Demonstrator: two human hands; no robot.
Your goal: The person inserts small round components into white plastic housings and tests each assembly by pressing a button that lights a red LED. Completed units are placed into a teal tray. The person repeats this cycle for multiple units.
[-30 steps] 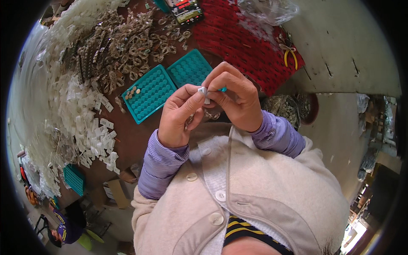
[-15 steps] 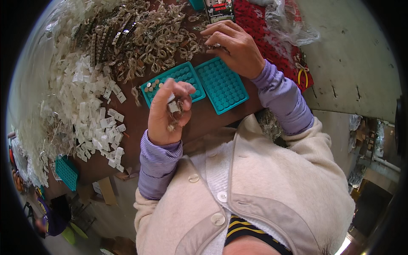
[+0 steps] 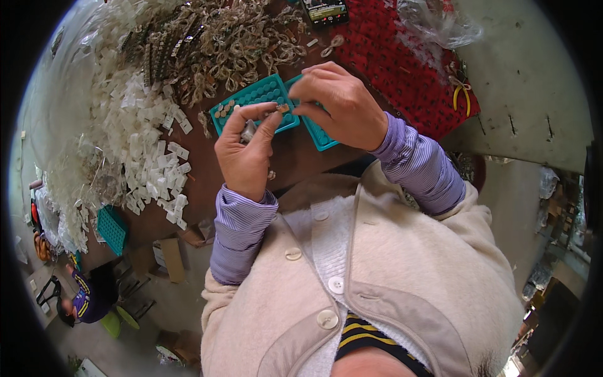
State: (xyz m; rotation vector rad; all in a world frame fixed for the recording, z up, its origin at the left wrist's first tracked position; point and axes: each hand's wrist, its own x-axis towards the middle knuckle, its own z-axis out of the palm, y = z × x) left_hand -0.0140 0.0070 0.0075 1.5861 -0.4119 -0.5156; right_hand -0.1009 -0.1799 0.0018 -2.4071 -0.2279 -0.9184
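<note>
Heaps of white pieces (image 3: 147, 122) crowd our left, then our left hand (image 3: 244, 151) pinches a small part (image 3: 283, 108) over the right edge of the teal tray (image 3: 262, 93). We've got open brown tabletop (image 3: 303, 158) below. Our right hand (image 3: 339, 103) is close, fingertips blurry, can't tell its grip; red cloth (image 3: 405, 75) beyond.

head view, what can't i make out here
Head: small piece pinched by left hand, too small to identify.
Head: whether right hand holds anything, fingertips blurred.
Head: right teal tray, largely covered by that hand.
Head: phone, top cut off by upper edge.
</note>
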